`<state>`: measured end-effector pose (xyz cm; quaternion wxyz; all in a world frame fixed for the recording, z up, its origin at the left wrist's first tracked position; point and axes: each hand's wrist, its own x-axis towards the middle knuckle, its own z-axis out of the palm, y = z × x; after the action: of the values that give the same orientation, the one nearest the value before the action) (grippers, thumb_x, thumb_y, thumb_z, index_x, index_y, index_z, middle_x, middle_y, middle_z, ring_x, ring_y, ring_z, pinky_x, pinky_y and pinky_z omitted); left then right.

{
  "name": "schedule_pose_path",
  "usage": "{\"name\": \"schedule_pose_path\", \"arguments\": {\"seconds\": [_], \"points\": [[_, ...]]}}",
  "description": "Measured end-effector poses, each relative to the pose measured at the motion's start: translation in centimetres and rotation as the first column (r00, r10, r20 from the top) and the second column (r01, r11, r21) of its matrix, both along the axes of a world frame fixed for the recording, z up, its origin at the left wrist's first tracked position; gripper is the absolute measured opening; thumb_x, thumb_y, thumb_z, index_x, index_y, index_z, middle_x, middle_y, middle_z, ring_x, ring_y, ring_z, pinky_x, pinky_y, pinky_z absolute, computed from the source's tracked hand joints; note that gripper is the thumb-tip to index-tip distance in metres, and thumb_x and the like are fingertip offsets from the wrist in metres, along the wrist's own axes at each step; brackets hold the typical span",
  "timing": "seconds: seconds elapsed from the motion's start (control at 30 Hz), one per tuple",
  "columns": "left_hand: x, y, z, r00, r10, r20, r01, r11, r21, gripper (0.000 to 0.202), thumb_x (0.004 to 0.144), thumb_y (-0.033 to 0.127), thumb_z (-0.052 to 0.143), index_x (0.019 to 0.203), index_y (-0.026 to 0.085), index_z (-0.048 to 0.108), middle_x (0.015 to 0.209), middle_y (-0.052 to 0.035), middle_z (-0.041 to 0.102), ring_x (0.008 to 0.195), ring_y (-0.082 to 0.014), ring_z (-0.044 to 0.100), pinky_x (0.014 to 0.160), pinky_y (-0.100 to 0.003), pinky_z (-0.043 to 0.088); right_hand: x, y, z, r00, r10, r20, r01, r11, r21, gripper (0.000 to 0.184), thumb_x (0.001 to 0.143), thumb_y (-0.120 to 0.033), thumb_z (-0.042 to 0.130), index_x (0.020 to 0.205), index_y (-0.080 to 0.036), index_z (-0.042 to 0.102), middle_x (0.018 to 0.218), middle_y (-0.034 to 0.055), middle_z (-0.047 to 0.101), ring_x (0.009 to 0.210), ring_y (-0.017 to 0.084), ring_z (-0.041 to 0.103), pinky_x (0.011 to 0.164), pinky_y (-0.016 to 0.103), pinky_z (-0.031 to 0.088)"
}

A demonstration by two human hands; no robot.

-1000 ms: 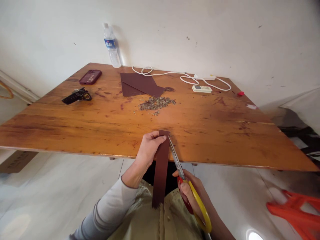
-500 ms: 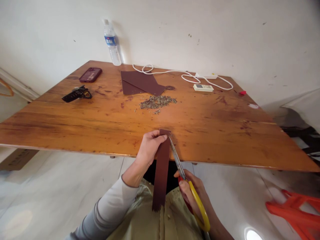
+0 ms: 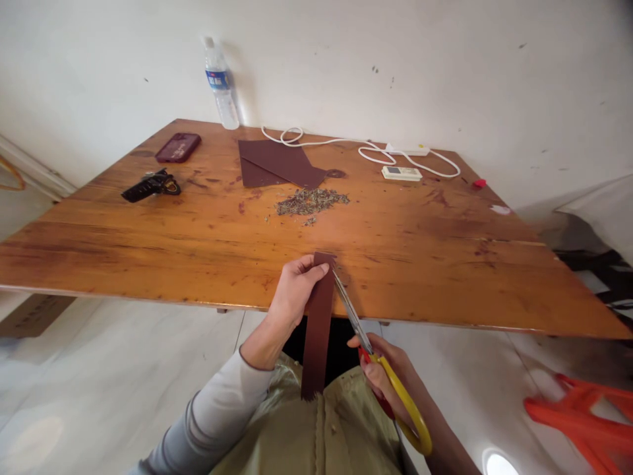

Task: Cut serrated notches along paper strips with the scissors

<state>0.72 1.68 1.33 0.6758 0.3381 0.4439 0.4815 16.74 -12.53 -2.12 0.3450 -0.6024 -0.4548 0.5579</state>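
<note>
My left hand (image 3: 295, 290) pinches a long dark-maroon strip (image 3: 317, 336) near its upper end, thumb on top. The strip hangs past the table edge toward my lap, and its lower end is frayed or fringed. My right hand (image 3: 390, 369) is closed round the yellow and red handles of a pair of scissors (image 3: 353, 316). Their blades look nearly closed, with the tips at the strip's right edge beside my left thumb. Beyond my hands, a pile of small shredded bits (image 3: 314, 201) lies on the table.
On the wooden table (image 3: 148, 257) are maroon sheets (image 3: 277, 158), a phone-like maroon case (image 3: 178, 148), a black object (image 3: 151, 185), a plastic bottle (image 3: 221, 86), a white power strip (image 3: 408, 150) with its cord, and a remote (image 3: 401, 173). An orange stool (image 3: 578, 409) stands at right.
The strip has risen slightly, its lower end now higher above my lap. My right hand and the scissor handles have shifted a little to the right. My left hand keeps its pinch.
</note>
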Motion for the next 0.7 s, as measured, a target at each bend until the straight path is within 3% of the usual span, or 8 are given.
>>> {"name": "schedule_pose_path", "arguments": {"seconds": [0.13, 0.3, 0.47, 0.57, 0.7], "points": [[-0.3, 0.0, -0.1, 1.000, -0.022, -0.009, 0.022, 1.000, -0.010, 0.022, 0.058, 0.032, 0.084, 0.068, 0.016, 0.072, 0.064, 0.0010, 0.066, 0.056, -0.0099, 0.053, 0.055, -0.022, 0.039, -0.2, 0.2, -0.7, 0.999, -0.051, 0.014, 0.050, 0.998, 0.028, 0.030, 0.082, -0.041, 0.065, 0.102, -0.018, 0.066, 0.063, -0.0065, 0.043, 0.048, 0.010, 0.033, 0.043, 0.022, 0.026], [-0.7, 0.1, -0.2, 0.997, -0.076, -0.012, 0.075, 0.996, -0.054, 0.023, 0.056, 0.031, 0.085, 0.065, 0.016, 0.070, 0.061, 0.0011, 0.064, 0.052, -0.0092, 0.052, 0.052, -0.022, 0.038, -0.1, 0.4, -1.2, 0.999, -0.039, -0.007, 0.040, 0.995, 0.096, 0.036, 0.084, -0.051, 0.067, 0.101, -0.019, 0.066, 0.063, -0.0061, 0.043, 0.050, 0.011, 0.036, 0.046, 0.023, 0.029], [-0.6, 0.2, 0.0, 0.999, -0.051, -0.015, 0.050, 0.996, -0.068, 0.020, 0.052, 0.026, 0.084, 0.061, 0.015, 0.069, 0.059, 0.0014, 0.064, 0.051, -0.0086, 0.051, 0.051, -0.022, 0.037, 0.2, -0.1, -0.1, 0.994, 0.034, -0.104, -0.023, 0.994, 0.107, 0.060, 0.090, -0.073, 0.052, 0.116, -0.021, 0.065, 0.064, -0.0052, 0.044, 0.049, 0.012, 0.035, 0.046, 0.025, 0.029], [-0.6, 0.2, 0.1, 0.998, -0.059, -0.032, 0.057, 0.995, -0.082, 0.019, 0.053, 0.026, 0.083, 0.061, 0.016, 0.069, 0.057, 0.0016, 0.062, 0.050, -0.0094, 0.050, 0.050, -0.023, 0.036, 0.2, -0.4, 0.7, 0.998, -0.017, -0.066, 0.024, 0.995, 0.096, 0.060, 0.088, -0.076, 0.052, 0.112, -0.023, 0.069, 0.068, -0.0025, 0.046, 0.053, 0.014, 0.036, 0.049, 0.027, 0.032], [-0.6, 0.1, 0.0, 0.997, -0.066, -0.048, 0.062, 0.995, -0.082, 0.019, 0.054, 0.027, 0.082, 0.062, 0.016, 0.069, 0.058, 0.0008, 0.064, 0.050, -0.0106, 0.052, 0.051, -0.024, 0.037, 0.3, -0.6, 0.2, 0.992, -0.010, -0.127, 0.018, 0.998, 0.068, 0.057, 0.091, -0.071, 0.054, 0.116, -0.021, 0.065, 0.060, -0.0071, 0.038, 0.048, 0.012, 0.031, 0.045, 0.025, 0.027]]}}
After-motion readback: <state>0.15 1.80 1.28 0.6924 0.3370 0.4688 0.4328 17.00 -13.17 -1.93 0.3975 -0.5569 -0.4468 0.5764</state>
